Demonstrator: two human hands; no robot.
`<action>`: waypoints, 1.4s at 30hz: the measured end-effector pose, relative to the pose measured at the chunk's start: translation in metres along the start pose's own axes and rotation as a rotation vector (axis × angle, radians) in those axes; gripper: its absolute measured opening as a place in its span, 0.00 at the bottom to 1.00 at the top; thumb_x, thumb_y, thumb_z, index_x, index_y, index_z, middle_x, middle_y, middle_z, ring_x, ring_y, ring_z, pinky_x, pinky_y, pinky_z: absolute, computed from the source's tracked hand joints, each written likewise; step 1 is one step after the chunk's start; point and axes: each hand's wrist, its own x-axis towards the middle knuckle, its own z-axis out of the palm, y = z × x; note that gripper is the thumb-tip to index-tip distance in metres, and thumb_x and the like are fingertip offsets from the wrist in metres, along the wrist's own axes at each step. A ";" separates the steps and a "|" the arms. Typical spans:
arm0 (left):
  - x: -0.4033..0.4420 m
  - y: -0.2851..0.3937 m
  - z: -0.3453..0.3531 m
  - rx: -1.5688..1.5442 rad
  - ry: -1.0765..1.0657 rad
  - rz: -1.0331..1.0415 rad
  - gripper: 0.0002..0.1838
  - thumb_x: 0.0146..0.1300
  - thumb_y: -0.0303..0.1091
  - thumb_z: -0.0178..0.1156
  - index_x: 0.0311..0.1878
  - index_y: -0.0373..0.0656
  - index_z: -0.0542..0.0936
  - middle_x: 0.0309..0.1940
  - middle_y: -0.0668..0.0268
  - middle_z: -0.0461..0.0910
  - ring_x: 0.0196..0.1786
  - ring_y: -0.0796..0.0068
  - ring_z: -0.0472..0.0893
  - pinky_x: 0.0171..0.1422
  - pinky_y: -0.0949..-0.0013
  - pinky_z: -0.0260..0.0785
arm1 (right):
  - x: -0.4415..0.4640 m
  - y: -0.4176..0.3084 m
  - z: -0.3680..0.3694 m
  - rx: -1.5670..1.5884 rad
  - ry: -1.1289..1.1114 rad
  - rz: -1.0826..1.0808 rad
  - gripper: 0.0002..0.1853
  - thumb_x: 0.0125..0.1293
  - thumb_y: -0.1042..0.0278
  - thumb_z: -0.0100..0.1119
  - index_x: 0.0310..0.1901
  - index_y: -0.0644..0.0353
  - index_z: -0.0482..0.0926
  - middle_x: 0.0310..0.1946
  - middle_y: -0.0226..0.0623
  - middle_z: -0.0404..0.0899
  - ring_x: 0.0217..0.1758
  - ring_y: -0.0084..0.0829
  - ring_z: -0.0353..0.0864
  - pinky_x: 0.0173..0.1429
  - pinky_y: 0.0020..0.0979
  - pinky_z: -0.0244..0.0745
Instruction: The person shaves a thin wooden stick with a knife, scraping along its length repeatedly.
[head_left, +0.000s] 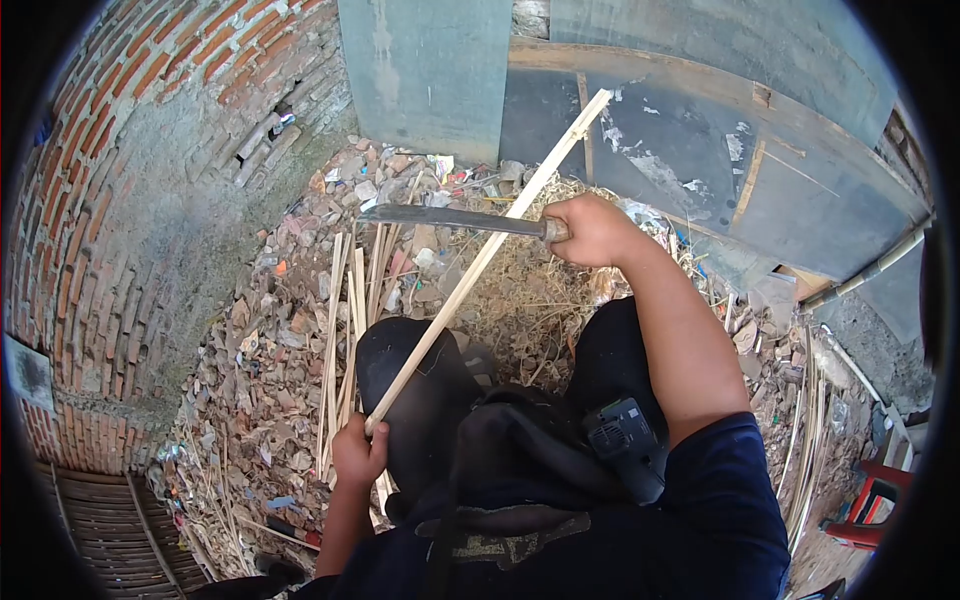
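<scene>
I have the left hand closed around the near end of the stick, apparently to steady it while its far end points up and away. The right hand is wrapped around the handle of the knife, clear of the blade for safety, I judge; that blade crosses the stick's upper half, touching or not I cannot tell, and thin strips lie left of the stick.
</scene>
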 end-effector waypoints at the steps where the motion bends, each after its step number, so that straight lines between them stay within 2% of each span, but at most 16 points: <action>1: 0.000 -0.002 0.002 -0.032 0.014 0.018 0.27 0.72 0.56 0.58 0.31 0.38 0.72 0.19 0.46 0.75 0.26 0.36 0.78 0.29 0.45 0.67 | 0.000 0.001 -0.007 0.116 -0.024 0.046 0.15 0.56 0.63 0.67 0.45 0.57 0.85 0.36 0.52 0.86 0.44 0.52 0.86 0.52 0.49 0.79; 7: -0.001 -0.001 0.000 0.103 0.076 0.017 0.25 0.77 0.52 0.50 0.32 0.38 0.73 0.21 0.45 0.76 0.27 0.36 0.78 0.31 0.44 0.67 | 0.020 0.092 0.017 0.172 0.430 0.581 0.19 0.59 0.59 0.64 0.50 0.56 0.84 0.42 0.52 0.87 0.50 0.52 0.87 0.57 0.48 0.79; 10: 0.003 0.009 -0.005 0.125 0.056 -0.019 0.27 0.81 0.51 0.44 0.32 0.38 0.74 0.21 0.45 0.74 0.28 0.35 0.78 0.31 0.45 0.67 | 0.014 0.098 0.016 0.174 0.408 0.569 0.22 0.60 0.58 0.63 0.55 0.57 0.84 0.43 0.54 0.87 0.51 0.55 0.86 0.57 0.47 0.79; 13: 0.003 0.010 -0.001 0.069 0.059 -0.001 0.26 0.82 0.48 0.43 0.32 0.38 0.74 0.20 0.46 0.74 0.26 0.38 0.78 0.31 0.47 0.67 | 0.009 0.075 0.004 0.238 0.388 0.516 0.24 0.60 0.57 0.64 0.57 0.55 0.84 0.43 0.53 0.87 0.51 0.54 0.86 0.57 0.48 0.79; 16: 0.003 0.005 0.001 -0.068 0.040 -0.042 0.26 0.81 0.49 0.46 0.30 0.37 0.73 0.20 0.47 0.75 0.26 0.40 0.79 0.31 0.47 0.67 | 0.007 0.047 0.003 0.243 0.338 0.340 0.21 0.59 0.58 0.66 0.54 0.54 0.85 0.42 0.51 0.87 0.49 0.53 0.86 0.56 0.48 0.79; 20: 0.001 0.015 -0.014 -0.212 -0.076 -0.083 0.27 0.81 0.50 0.48 0.30 0.36 0.72 0.18 0.50 0.72 0.23 0.49 0.76 0.30 0.52 0.65 | 0.008 0.001 -0.001 -0.095 0.013 0.069 0.17 0.57 0.62 0.67 0.49 0.52 0.85 0.39 0.46 0.87 0.47 0.49 0.87 0.52 0.47 0.81; 22: 0.001 0.016 -0.022 -0.233 -0.141 -0.085 0.27 0.81 0.50 0.50 0.29 0.36 0.72 0.18 0.51 0.71 0.22 0.52 0.74 0.30 0.54 0.64 | 0.007 -0.018 0.008 -0.178 -0.035 -0.042 0.14 0.55 0.62 0.68 0.44 0.54 0.85 0.35 0.46 0.86 0.43 0.49 0.87 0.48 0.47 0.80; 23: 0.001 0.018 -0.027 -0.165 -0.212 -0.124 0.28 0.83 0.51 0.46 0.30 0.36 0.71 0.19 0.58 0.70 0.26 0.68 0.71 0.34 0.59 0.64 | 0.008 -0.023 0.012 -0.220 -0.059 -0.100 0.13 0.54 0.62 0.68 0.42 0.55 0.84 0.33 0.46 0.86 0.40 0.49 0.87 0.46 0.48 0.80; 26: 0.003 0.012 -0.022 -0.192 -0.221 -0.153 0.28 0.82 0.51 0.47 0.31 0.36 0.71 0.19 0.58 0.70 0.26 0.67 0.71 0.33 0.59 0.65 | 0.022 -0.007 0.029 -0.055 -0.126 -0.002 0.13 0.54 0.62 0.69 0.41 0.55 0.85 0.33 0.46 0.86 0.42 0.49 0.87 0.47 0.46 0.80; 27: 0.003 0.009 -0.019 -0.187 -0.212 -0.126 0.29 0.83 0.52 0.46 0.31 0.36 0.71 0.20 0.56 0.71 0.25 0.64 0.73 0.33 0.56 0.65 | 0.026 0.003 0.030 0.066 -0.125 0.026 0.16 0.54 0.62 0.69 0.44 0.56 0.85 0.34 0.48 0.86 0.44 0.50 0.87 0.50 0.47 0.81; 30: 0.005 0.012 -0.021 -0.127 -0.187 -0.089 0.29 0.83 0.52 0.44 0.31 0.35 0.72 0.20 0.51 0.73 0.25 0.53 0.76 0.33 0.53 0.66 | 0.034 0.019 0.030 0.014 0.052 0.205 0.20 0.56 0.63 0.65 0.52 0.51 0.85 0.45 0.47 0.87 0.52 0.51 0.86 0.57 0.45 0.81; 31: 0.004 0.015 -0.024 -0.102 -0.198 -0.096 0.29 0.83 0.52 0.44 0.32 0.35 0.72 0.21 0.50 0.74 0.26 0.50 0.77 0.34 0.52 0.66 | 0.032 0.019 0.027 0.036 0.011 0.230 0.21 0.56 0.62 0.66 0.52 0.54 0.84 0.46 0.48 0.87 0.52 0.50 0.86 0.58 0.46 0.80; 33: 0.007 0.022 -0.029 -0.052 -0.227 -0.107 0.29 0.83 0.52 0.43 0.32 0.35 0.72 0.21 0.46 0.75 0.28 0.42 0.78 0.35 0.50 0.67 | 0.024 0.007 0.020 0.012 -0.097 0.185 0.21 0.55 0.62 0.66 0.52 0.56 0.84 0.45 0.49 0.87 0.52 0.50 0.86 0.58 0.47 0.80; 37: 0.008 0.020 -0.026 -0.073 -0.223 -0.090 0.29 0.83 0.52 0.43 0.33 0.34 0.73 0.21 0.46 0.74 0.27 0.39 0.77 0.34 0.48 0.66 | 0.012 -0.039 0.022 -0.153 -0.279 -0.017 0.20 0.56 0.62 0.67 0.50 0.57 0.84 0.43 0.49 0.87 0.51 0.48 0.86 0.55 0.47 0.81; 40: 0.005 0.020 -0.020 -0.127 -0.156 -0.077 0.27 0.81 0.48 0.49 0.29 0.35 0.72 0.20 0.43 0.74 0.27 0.35 0.77 0.31 0.46 0.64 | 0.031 -0.021 0.042 0.135 -0.405 0.071 0.17 0.56 0.62 0.67 0.48 0.56 0.85 0.40 0.48 0.87 0.49 0.48 0.87 0.54 0.46 0.80; 42: 0.005 0.023 -0.026 -0.084 -0.183 -0.117 0.26 0.81 0.48 0.49 0.30 0.36 0.72 0.21 0.42 0.75 0.28 0.34 0.77 0.32 0.44 0.65 | 0.036 -0.006 0.035 0.118 -0.272 0.174 0.16 0.58 0.62 0.67 0.47 0.57 0.86 0.41 0.48 0.87 0.48 0.48 0.87 0.54 0.45 0.80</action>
